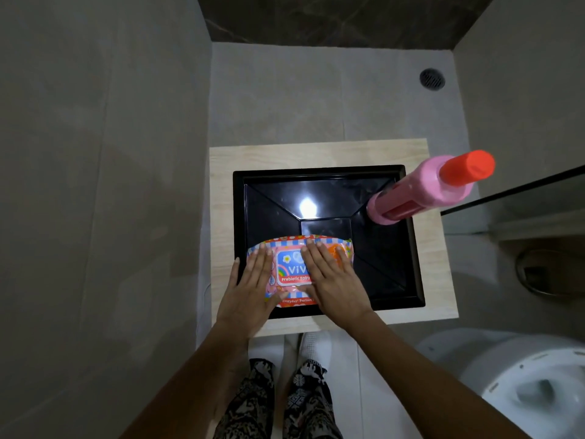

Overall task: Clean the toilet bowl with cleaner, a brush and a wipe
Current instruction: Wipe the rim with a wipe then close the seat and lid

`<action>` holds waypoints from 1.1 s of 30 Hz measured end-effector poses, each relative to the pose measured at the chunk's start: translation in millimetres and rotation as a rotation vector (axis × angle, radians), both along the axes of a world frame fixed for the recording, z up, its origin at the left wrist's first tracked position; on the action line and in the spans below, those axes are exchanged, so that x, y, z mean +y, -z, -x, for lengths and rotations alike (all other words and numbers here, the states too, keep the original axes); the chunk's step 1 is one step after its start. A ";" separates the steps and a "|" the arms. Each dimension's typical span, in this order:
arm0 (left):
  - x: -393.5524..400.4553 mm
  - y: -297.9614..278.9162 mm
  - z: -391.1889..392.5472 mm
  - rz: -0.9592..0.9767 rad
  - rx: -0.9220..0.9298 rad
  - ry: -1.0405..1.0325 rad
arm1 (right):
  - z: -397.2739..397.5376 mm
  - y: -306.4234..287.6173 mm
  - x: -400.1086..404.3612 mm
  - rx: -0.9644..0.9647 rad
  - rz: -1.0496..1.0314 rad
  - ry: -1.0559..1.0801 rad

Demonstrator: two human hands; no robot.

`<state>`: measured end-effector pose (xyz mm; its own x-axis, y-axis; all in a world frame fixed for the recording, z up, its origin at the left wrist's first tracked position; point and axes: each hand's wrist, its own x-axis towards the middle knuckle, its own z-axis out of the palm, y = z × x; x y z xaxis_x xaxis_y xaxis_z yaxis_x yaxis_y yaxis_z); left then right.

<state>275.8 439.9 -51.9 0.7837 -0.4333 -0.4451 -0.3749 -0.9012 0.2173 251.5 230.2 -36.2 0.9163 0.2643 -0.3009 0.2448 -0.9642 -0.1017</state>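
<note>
Seemingly early on: from the head view, the left hand [250, 286] and right hand [332, 280] lie flat, fingers straight, on the wipes pack [289, 270] in the black tray [395, 248], gripping nothing. The cleaner bottle [421, 191] stands capped; no brush shows. The toilet bowl [522, 388] looks untouched.

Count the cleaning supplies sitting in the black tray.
2. A wipes pack lies at the near left of the tray, under the left hand and right hand; a pink bottle stands at the far right corner. No brush in view.
</note>
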 end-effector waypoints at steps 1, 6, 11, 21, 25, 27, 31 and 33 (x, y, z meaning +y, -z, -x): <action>-0.4 0.3 0.0 0.000 0.000 0.004 | -0.9 -0.1 -0.9 0.012 0.011 -0.010; -1.8 2.9 1.1 0.029 -0.020 0.004 | -1.5 2.4 -2.5 -0.027 0.034 -0.042; -2.4 5.4 1.8 0.061 -0.030 -0.018 | -4.1 -0.4 -2.4 -0.054 0.043 -0.033; 0.1 -0.8 -1.1 0.092 0.021 -0.024 | -17.5 -16.7 -8.9 -0.098 0.047 -0.115; 0.3 -4.4 0.0 0.129 -0.003 -0.043 | -39.3 -28.3 -10.1 -0.170 -0.018 -0.035; 2.4 -2.4 -0.6 0.131 -0.026 -0.019 | -54.1 -31.9 -10.0 -0.183 -0.031 0.041; 6.6 -2.2 -3.6 0.175 -0.007 -0.005 | -77.1 -26.4 -12.1 -0.142 -0.025 0.182; 7.1 -3.4 -5.2 0.196 -0.006 -0.007 | -80.5 -20.2 -12.9 -0.099 -0.023 0.208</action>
<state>281.0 447.0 -48.5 0.7891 -0.5061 -0.3481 -0.3710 -0.8444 0.3865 332.0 217.3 -15.9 0.9765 0.0720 -0.2032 0.0505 -0.9927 -0.1092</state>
